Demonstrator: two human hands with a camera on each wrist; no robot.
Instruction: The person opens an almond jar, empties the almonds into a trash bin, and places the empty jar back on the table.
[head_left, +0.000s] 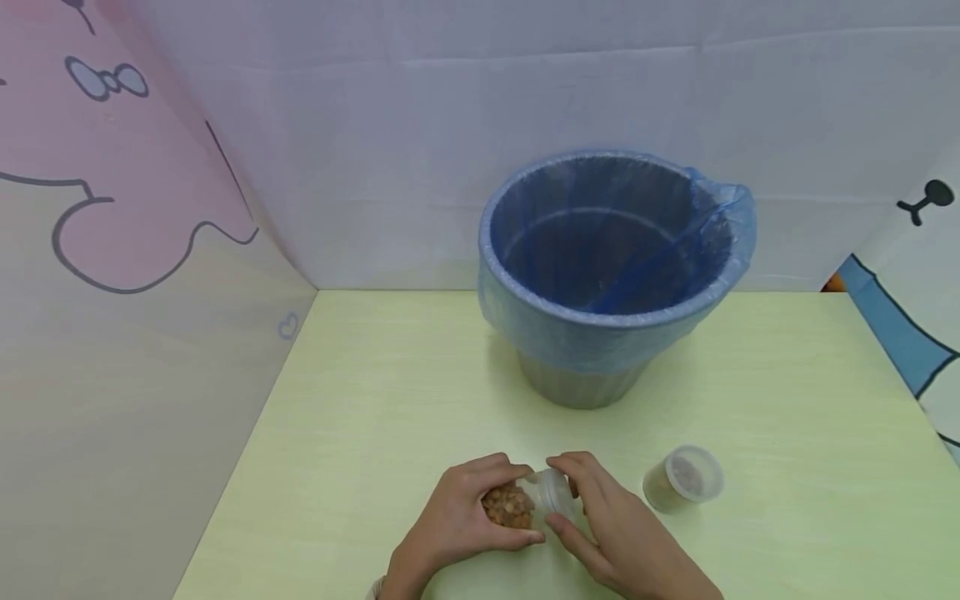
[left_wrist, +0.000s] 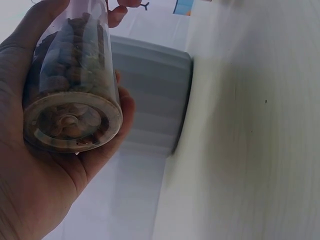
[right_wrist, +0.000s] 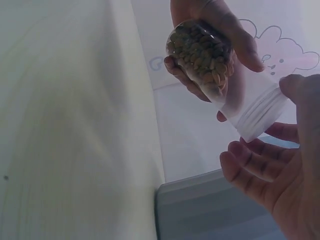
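Note:
My left hand [head_left: 461, 517] grips a clear plastic jar [right_wrist: 200, 60] around its body, thumb on one side and fingers on the other. Small brown pieces [head_left: 508, 507] fill the part of the jar towards its base; its neck end is clear. The jar lies tipped, with its translucent white lid [head_left: 555, 492] pointing right. At that end, my right hand [head_left: 618, 529] pinches the lid's rim between thumb and fingers. From below, the left wrist view shows the round base [left_wrist: 72, 122] of the jar. The lid is outside that view.
A second small jar [head_left: 660, 487] with a translucent lid stands on the pale yellow-green table [head_left: 360, 400], right of my right hand. Behind my hands is a grey bin [head_left: 585, 387] lined with a blue plastic bag [head_left: 615, 346]. White printed cloth walls [head_left: 360, 167] enclose the table's back and sides.

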